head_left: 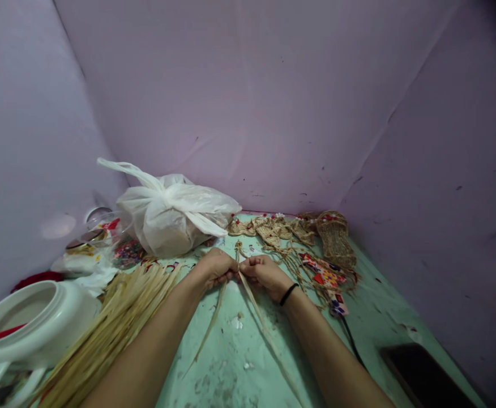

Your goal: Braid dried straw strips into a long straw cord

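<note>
My left hand (219,267) and my right hand (266,275) meet over the middle of the table, fingers pinched close together. Between them runs a pale, flat plant-fibre strip (261,324), whose long tail trails from my right fingers toward the front. A thinner fibre strand (212,324) hangs down beneath my left hand. Just beyond my fingertips, a short twisted or braided end (239,248) lies on the table. My fingers hide exactly how the strands cross. A black band circles my right wrist.
Left are a bundle of dry fibre strips (116,323), a white pot (67,314) and a tied white plastic bag (163,221). Woven braid pieces (273,228), a twine roll (336,241) and a patterned, corded object (326,277) lie right of centre. A dark phone (426,377) lies front right.
</note>
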Tool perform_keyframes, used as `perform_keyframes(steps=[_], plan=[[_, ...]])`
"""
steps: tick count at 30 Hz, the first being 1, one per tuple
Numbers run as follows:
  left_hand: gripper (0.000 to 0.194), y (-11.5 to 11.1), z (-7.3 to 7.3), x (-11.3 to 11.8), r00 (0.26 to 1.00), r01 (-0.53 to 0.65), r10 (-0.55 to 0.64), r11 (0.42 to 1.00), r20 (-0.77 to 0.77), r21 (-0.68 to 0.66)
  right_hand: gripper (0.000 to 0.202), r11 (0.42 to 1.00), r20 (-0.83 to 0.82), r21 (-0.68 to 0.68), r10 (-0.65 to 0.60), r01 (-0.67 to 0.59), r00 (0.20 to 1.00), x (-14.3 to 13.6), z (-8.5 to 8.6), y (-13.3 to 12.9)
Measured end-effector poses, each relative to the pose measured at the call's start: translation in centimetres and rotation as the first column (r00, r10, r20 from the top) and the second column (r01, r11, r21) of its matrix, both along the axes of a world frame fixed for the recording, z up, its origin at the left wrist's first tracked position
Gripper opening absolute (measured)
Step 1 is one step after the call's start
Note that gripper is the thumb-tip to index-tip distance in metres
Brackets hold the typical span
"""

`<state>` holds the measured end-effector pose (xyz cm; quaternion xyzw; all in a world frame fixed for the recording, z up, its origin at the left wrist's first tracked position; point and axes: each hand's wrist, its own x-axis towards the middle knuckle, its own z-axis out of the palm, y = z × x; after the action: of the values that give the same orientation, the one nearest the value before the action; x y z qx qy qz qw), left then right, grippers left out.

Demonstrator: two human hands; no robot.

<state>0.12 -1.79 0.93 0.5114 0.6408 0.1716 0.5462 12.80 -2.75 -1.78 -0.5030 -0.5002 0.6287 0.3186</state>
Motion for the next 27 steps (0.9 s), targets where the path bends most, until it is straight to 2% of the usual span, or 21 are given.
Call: perform_keyframes(steps=[4, 7, 12, 15, 17, 20, 22, 25, 27], plan=[[0.015, -0.1, 0.2, 0.0, 0.999, 0.012, -0.012, 1.0, 0.03, 0.012, 0.006, 0.998, 0.119, 0.002, -0.065, 0.066, 0.991, -0.2, 0.0, 0.1], [0.018, -0.2, 0.1, 0.1, 0.999, 0.032, -0.033, 0.999, 0.013, 0.04, 0.005, 0.991, 0.285, 0.089, -0.119, 0.097, 0.951, -0.4, -0.4, 0.3], [0.02, -0.1, -0.2, 0.5, 0.997, 0.02, -0.012, 0.994, -0.077, 0.107, 0.01, 0.949, 0.585, 0.316, -0.178, -0.02, 0.791, 0.1, 0.2, 0.2], [0.018, -0.2, -0.3, 0.8, 0.998, 0.011, -0.004, 0.993, -0.061, 0.116, 0.015, 0.944, 0.706, 0.319, -0.179, -0.082, 0.686, 0.3, 1.4, -0.2], [0.018, -0.3, -0.3, 1.0, 0.998, -0.027, 0.031, 0.996, -0.047, 0.086, 0.014, 0.952, 0.74, 0.29, -0.157, -0.099, 0.654, 0.1, 2.2, -0.6], [0.018, -0.4, -0.1, 1.0, 0.994, -0.105, 0.105, 0.994, 0.016, 0.026, 0.015, 0.95, 0.756, 0.294, -0.162, -0.108, 0.634, -0.8, 3.1, -1.4], [0.017, -0.3, -0.1, 0.8, 0.992, -0.111, 0.11, 0.994, 0.069, 0.013, 0.016, 0.937, 0.762, 0.333, -0.199, -0.109, 0.616, -1.5, 3.2, -1.9], [0.015, 0.0, -0.2, 0.1, 0.996, -0.04, 0.037, 0.999, 0.087, 0.032, 0.016, 0.917, 0.749, 0.375, -0.212, -0.138, 0.628, -2.0, 2.9, -2.1], [0.015, 0.3, -0.5, -0.6, 0.998, 0.032, -0.034, 0.999, 0.057, 0.029, 0.014, 0.916, 0.703, 0.364, -0.153, -0.166, 0.694, -1.7, 2.5, -1.8]])
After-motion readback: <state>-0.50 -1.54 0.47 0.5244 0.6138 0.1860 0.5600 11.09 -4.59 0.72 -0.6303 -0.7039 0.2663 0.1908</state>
